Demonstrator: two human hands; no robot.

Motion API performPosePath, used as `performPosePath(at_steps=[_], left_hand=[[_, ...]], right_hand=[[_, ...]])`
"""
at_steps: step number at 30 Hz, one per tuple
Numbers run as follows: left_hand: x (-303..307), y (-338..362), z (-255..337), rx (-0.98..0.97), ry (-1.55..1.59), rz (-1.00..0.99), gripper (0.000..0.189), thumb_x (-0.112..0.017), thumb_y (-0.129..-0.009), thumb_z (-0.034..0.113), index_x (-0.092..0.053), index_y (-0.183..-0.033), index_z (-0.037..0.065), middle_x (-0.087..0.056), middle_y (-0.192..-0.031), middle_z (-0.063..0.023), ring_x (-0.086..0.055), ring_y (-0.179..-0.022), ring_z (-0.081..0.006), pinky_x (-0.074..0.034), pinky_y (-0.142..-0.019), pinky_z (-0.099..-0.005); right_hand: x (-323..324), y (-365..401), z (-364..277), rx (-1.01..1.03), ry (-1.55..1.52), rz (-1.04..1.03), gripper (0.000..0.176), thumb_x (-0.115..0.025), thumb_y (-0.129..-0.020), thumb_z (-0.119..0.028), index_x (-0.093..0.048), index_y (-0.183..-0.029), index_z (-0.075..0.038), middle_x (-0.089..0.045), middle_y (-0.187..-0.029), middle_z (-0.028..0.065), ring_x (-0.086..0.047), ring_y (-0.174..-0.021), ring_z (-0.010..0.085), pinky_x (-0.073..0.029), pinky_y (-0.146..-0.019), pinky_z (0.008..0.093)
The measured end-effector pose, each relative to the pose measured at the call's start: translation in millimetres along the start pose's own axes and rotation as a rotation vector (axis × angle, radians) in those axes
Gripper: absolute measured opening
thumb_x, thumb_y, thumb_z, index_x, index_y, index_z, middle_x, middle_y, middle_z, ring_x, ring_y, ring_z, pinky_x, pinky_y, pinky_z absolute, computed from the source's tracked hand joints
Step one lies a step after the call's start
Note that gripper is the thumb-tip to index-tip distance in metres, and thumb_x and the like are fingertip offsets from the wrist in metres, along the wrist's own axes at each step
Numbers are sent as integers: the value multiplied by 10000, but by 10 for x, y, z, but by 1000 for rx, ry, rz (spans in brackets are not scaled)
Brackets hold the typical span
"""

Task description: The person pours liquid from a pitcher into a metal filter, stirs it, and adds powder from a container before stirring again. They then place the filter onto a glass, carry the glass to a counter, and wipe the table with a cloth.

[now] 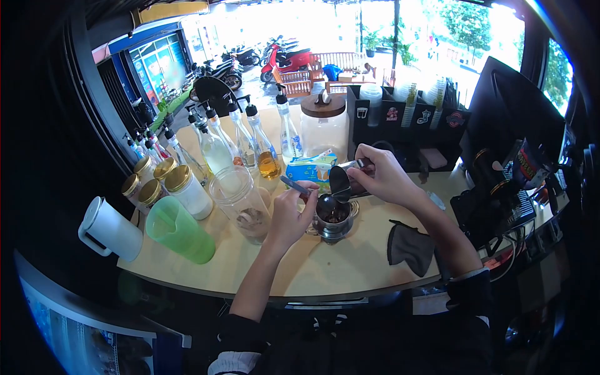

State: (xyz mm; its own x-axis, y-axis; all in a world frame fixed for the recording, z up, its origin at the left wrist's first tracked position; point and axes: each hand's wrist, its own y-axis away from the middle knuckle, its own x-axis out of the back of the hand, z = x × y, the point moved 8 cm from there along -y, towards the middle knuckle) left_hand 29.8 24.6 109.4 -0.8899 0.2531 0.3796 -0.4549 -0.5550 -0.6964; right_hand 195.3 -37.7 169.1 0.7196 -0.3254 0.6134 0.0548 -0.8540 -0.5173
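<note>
A small metal pot (333, 219) with dark contents stands on the wooden counter. My left hand (292, 215) is closed round the handle of a spoon (325, 204), whose bowl is over the pot's mouth. From the right, my right hand (382, 175) grips a dark scoop (340, 184), tilted above the pot beside the spoon. What the scoop holds cannot be made out. Left of my left hand stands a clear plastic jar (240, 203) with a little brown content. Behind both hands lies a blue and green box (310, 170).
A green jug (180, 230), a white pitcher (111, 229) and gold-lidded jars (189, 190) line the left side. Pump bottles (256, 140) and a wood-lidded container (324, 128) stand behind. A dark cloth (411, 248) and a black machine (487, 206) are at right.
</note>
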Motion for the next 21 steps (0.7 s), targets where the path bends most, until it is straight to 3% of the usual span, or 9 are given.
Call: performPosePath(at_steps=[7, 9, 13, 15, 21], left_hand=[[27, 12, -30, 12, 11, 19, 133, -607, -896, 106, -634, -968, -2, -676, -811, -132, -654, -696, -221, -496, -645, -338], [44, 19, -3, -20, -17, 38, 130, -628, -897, 103, -652, -959, -9, -681, -794, -97, -659, -682, -151, -502, -634, -284], [43, 18, 22, -18, -17, 32, 129, -624, -900, 103, -652, -958, -7, -681, -796, -94, -660, -683, -151, -502, -635, -284], [24, 19, -5, 15, 7, 16, 146, -605, -898, 113, -636, -972, -9, -678, -817, -132, -654, -699, -223, -497, -652, -338], [43, 19, 18, -5, -14, 32, 127, -603, -899, 99, -635, -958, -9, -676, -812, -133, -656, -704, -227, -497, -654, -341]], right_hand=[[-3, 28, 12, -29, -17, -18, 236, -642, -892, -54, -421, -861, 20, -549, -711, 54, -565, -741, 39, -500, -572, 237], [1, 39, 33, -42, -11, -22, 234, -641, -893, -52, -421, -862, 21, -548, -713, 53, -566, -742, 41, -505, -576, 238], [5, 50, 33, -57, -19, -22, 233, -635, -898, -51, -418, -856, 21, -547, -714, 49, -573, -738, 43, -501, -569, 233], [18, 57, -27, -47, -13, -22, 233, -632, -899, -51, -416, -854, 20, -548, -713, 49, -581, -737, 45, -502, -567, 232], [-8, 88, -71, -57, -58, -21, 237, -633, -904, -57, -413, -849, 13, -537, -708, 41, -587, -709, 48, -492, -552, 224]])
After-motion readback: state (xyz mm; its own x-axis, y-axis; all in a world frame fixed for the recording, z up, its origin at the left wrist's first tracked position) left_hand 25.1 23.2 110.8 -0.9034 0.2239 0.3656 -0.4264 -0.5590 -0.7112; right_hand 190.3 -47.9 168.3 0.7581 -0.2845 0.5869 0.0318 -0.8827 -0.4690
